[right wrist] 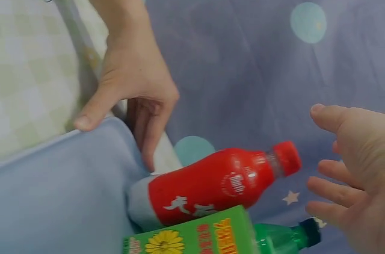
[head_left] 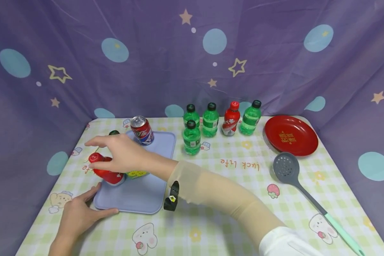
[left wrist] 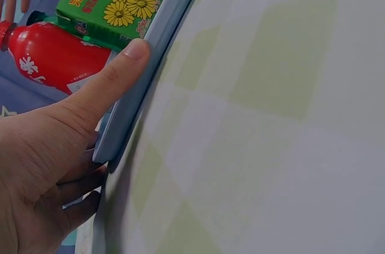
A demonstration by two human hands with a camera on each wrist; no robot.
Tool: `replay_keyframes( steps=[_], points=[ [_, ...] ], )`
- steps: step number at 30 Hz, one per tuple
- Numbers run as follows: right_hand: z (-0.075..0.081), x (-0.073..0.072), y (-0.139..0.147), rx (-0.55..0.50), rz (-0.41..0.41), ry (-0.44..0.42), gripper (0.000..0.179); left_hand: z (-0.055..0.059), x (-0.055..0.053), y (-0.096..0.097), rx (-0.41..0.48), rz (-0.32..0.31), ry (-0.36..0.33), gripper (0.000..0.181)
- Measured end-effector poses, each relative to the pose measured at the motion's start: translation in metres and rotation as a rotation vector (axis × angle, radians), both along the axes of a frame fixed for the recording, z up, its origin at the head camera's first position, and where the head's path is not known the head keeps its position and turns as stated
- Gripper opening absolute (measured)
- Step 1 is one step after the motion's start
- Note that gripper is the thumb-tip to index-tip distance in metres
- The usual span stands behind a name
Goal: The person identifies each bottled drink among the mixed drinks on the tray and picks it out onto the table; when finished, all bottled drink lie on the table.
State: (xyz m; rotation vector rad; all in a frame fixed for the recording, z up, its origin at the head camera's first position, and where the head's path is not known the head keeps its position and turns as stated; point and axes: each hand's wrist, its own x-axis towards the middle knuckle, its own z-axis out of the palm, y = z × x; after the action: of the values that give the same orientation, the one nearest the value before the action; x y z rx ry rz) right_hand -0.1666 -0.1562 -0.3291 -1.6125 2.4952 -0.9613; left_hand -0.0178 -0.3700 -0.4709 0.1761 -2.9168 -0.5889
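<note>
A light blue tray (head_left: 137, 197) lies at the left of the table. My left hand (head_left: 76, 215) holds its near left corner, thumb along the front rim and fingers at the left side. On the tray a red bottle (head_left: 107, 176) stands inside that corner. My right hand (head_left: 123, 153) is over the tray beside the bottle's cap, fingers spread; the right wrist view shows a gap between them. Next to the bottle is a green drink carton (left wrist: 114, 4) with yellow flowers, partly hidden by my right arm in the head view. A green bottle (right wrist: 283, 237) stands behind it.
A dark red soda can (head_left: 142, 131) stands at the tray's far side. Several green bottles (head_left: 192, 138) and another red bottle (head_left: 231, 119) stand at the back middle. On the right lie a red plate (head_left: 302, 137) and a grey skimmer (head_left: 286, 167) with a mint handle.
</note>
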Motion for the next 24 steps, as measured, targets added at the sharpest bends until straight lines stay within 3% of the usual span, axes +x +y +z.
replay_keyframes(
  steps=[13, 24],
  points=[
    [-0.024, -0.002, -0.013, 0.073, -0.008, 0.087, 0.066, -0.003, 0.001, -0.001, 0.000, -0.010, 0.018, 0.117],
    [-0.033, -0.006, -0.019, 0.161, -0.020, 0.035, 0.067, 0.000, -0.001, -0.002, 0.002, 0.002, -0.019, 0.118]
  ],
)
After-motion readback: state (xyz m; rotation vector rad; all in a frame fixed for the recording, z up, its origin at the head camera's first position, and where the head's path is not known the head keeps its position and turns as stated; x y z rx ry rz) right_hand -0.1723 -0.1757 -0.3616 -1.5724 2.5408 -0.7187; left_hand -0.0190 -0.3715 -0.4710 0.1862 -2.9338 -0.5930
